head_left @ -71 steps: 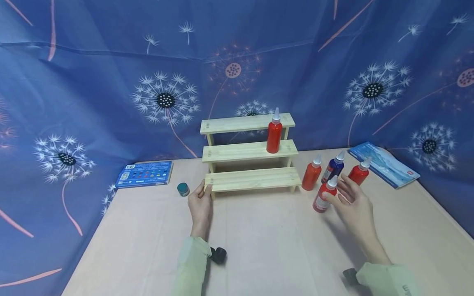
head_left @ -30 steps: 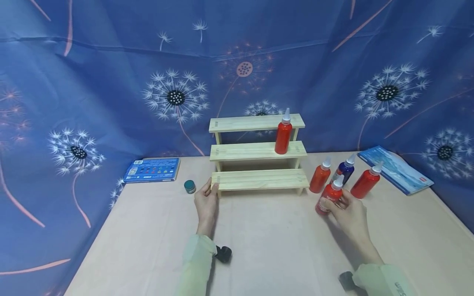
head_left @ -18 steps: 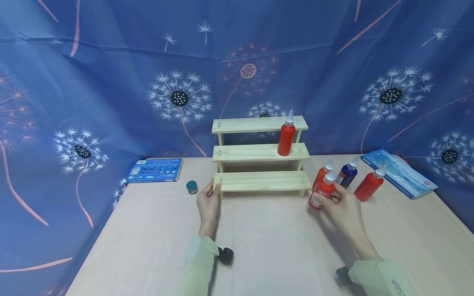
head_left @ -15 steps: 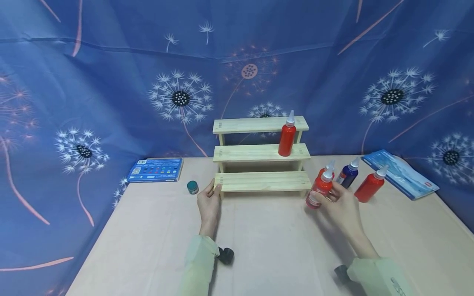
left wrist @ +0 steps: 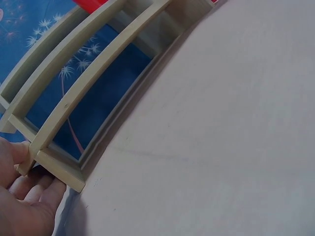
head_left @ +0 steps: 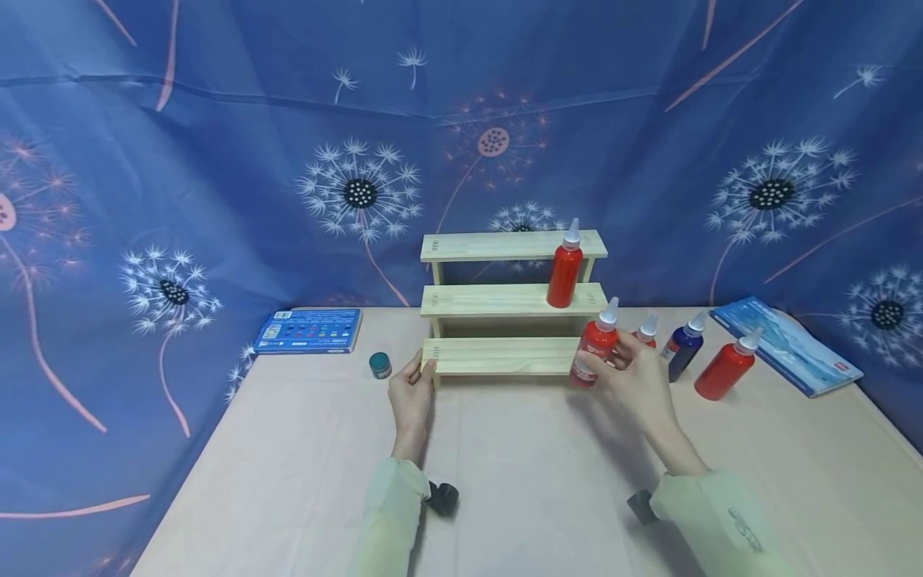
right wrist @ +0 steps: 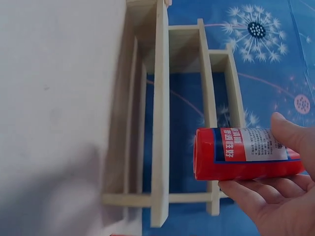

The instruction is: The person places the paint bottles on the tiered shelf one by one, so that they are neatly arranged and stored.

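Note:
A three-tier wooden display stand (head_left: 505, 357) stands against the cloth backdrop. My left hand (head_left: 411, 401) pinches the left end of its lowest tier; in the left wrist view, the thumb lies above the board and the fingers below. My right hand (head_left: 642, 393) grips a red paint bottle (head_left: 594, 346) with a pale nozzle cap and printed label, raised near the lowest tier's right end. The right wrist view shows thumb and fingers around the bottle's body (right wrist: 241, 168). Another red bottle (head_left: 564, 278) stands upright on the middle tier's right side.
Right of the stand are an orange-red bottle (head_left: 647, 330), partly hidden by my right hand, a dark blue bottle (head_left: 683, 350) and a red bottle (head_left: 724, 372). A pale-blue book (head_left: 789, 344) lies behind them. At left are a small teal jar (head_left: 380, 365) and a blue box (head_left: 308, 330).
My right hand took hold of the nearest red bottle, lifted it and carried it left to the stand's right end. My left hand stays on the lowest tier. The head view shifted slightly.

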A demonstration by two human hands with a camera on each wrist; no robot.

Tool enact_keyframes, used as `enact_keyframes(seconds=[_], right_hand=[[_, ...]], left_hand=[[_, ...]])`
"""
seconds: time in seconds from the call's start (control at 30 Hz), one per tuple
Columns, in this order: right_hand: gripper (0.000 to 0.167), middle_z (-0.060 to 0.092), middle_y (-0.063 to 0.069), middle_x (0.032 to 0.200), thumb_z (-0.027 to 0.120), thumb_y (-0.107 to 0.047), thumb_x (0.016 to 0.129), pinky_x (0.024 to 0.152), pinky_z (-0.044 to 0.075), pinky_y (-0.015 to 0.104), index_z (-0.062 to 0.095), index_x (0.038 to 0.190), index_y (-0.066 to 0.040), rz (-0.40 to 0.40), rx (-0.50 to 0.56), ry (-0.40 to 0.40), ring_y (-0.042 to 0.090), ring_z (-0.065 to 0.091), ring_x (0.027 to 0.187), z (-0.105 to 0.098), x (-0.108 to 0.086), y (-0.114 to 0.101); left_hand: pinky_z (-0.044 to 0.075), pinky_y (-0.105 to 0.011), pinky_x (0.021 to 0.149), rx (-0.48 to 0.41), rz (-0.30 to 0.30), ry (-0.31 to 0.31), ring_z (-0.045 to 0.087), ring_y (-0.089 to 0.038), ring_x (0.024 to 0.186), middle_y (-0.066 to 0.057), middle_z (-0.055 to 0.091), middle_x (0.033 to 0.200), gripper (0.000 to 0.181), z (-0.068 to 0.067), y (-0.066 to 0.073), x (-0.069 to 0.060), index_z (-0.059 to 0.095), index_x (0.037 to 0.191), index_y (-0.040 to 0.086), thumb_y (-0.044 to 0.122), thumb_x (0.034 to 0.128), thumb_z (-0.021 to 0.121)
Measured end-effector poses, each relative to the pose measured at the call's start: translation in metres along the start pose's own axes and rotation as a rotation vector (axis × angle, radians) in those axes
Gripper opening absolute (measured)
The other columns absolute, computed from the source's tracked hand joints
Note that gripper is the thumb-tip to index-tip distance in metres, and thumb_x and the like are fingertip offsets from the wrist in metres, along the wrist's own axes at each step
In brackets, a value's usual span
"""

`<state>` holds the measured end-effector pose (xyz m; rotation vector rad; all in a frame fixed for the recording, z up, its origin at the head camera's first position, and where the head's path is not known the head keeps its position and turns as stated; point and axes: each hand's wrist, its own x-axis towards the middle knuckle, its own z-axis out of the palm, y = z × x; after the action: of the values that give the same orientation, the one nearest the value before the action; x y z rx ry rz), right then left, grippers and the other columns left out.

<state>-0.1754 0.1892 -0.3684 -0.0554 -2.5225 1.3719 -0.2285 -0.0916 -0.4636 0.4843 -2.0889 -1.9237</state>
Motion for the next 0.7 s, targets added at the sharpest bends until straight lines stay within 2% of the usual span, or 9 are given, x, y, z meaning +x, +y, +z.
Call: enact_keyframes(seconds=[0.23,0.4,0.7], right_hand=[[0.057,0.064,0.022,0.125,0.076,-0.017,0.086,0.096,0.052,0.044,0.054,0.135,0.001,-0.047,0.031,0.000,0.037,0.063,0.113,0.015,0.014,-0.016],[0.057,0.063,0.022,0.126,0.076,-0.016,0.086,0.099,0.052,0.048,0.054,0.136,0.001,-0.067,0.062,-0.017,0.036,0.063,0.113,0.025,0.023,-0.026],[0.053,0.065,0.021,0.123,0.076,-0.016,0.086,0.096,0.054,0.046,0.056,0.133,0.000,-0.121,0.088,-0.010,0.036,0.065,0.111,0.039,0.039,-0.041]], left_hand=[[0.053,-0.033,0.096,0.004,0.004,0.006,0.054,-0.025,0.127,-0.011,0.058,0.135,0.039,0.000,-0.001,0.001,0.060,0.131,0.007,0.017,0.0941,0.066],[0.055,-0.033,0.093,0.006,0.013,0.009,0.058,-0.026,0.122,-0.013,0.059,0.133,0.039,0.001,0.000,0.001,0.060,0.131,0.006,0.016,0.0942,0.066],[0.057,-0.031,0.089,-0.028,0.029,0.011,0.063,-0.027,0.115,-0.016,0.060,0.131,0.038,0.001,-0.002,0.000,0.060,0.130,0.004,0.013,0.0935,0.066]])
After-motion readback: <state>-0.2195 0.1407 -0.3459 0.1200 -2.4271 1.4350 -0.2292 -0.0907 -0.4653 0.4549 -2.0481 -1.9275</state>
